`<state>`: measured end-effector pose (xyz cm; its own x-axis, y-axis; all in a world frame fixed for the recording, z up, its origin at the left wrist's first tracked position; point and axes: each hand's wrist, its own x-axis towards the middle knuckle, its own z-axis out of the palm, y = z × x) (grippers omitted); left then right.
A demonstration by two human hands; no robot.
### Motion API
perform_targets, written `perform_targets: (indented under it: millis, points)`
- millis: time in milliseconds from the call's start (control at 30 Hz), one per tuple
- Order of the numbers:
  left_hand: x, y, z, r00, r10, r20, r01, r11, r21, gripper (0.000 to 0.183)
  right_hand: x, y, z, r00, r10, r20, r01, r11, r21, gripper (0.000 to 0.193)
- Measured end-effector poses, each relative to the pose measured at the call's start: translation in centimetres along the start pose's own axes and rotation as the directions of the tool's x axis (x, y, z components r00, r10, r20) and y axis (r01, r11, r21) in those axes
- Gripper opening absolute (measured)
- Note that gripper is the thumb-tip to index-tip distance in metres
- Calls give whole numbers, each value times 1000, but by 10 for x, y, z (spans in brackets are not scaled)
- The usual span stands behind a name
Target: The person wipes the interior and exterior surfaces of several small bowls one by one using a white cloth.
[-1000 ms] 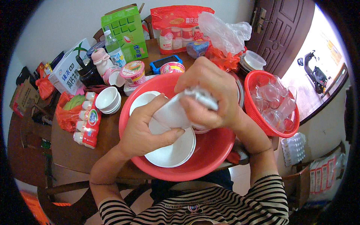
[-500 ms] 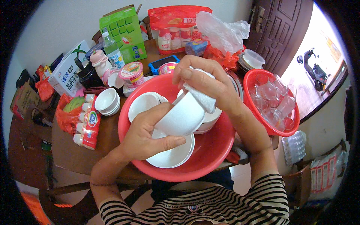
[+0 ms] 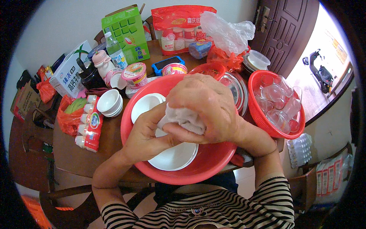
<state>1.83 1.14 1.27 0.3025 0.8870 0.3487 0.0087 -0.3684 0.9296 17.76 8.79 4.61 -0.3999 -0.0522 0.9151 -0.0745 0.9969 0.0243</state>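
Above a large red basin (image 3: pixel 219 160), my right hand (image 3: pixel 209 101) is closed around a white cloth (image 3: pixel 185 119), its fingers curled over the bowl. My left hand (image 3: pixel 143 135) grips that white bowl from the left, though both hands and the cloth now cover nearly all of it. Inside the basin, white bowls (image 3: pixel 146 105) lean at the left, and nested larger white bowls (image 3: pixel 175 158) lie at the near side. Left of the basin stands a small stack of white bowls (image 3: pixel 108 102) on the wooden table (image 3: pixel 70 160).
A red basket of glass mugs (image 3: pixel 297 129) stands right of the basin. Stacked metal lids (image 3: pixel 240 91) and a red bag (image 3: pixel 230 61) lie behind. Small bottles in red wrap (image 3: pixel 93 131), a drink bottle (image 3: pixel 114 49) and a green box (image 3: pixel 127 34) occupy the left and back.
My right hand has come down and toward me with the cloth, from the bowl's far rim to over it. The bowl has turned and is now mostly hidden. My left hand stays about in place.
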Motion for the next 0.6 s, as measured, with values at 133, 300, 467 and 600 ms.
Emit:
perform_targets:
  millis: [133, 300, 467, 600]
  points:
    - [2, 2, -5, 999, -18, 40, 13, 993, 121, 52, 3, 3, -6, 998, -60, -16, 58, 993, -103, 37]
    - [-3, 3, 0, 998, -58, 10, 59, 987, -147, 52, 0, -11, -13, 998, -47, 47, 55, 979, -195, 41]
    - [-4, -6, -9, 1000, -14, -17, 13, 998, -58, 50, 2, -9, 0, 994, -103, -18, 101, 989, -110, 31]
    - [-2, -5, -5, 998, -32, -55, 19, 974, -226, 46, 0, 2, -2, 994, -100, 46, 106, 983, -152, 25]
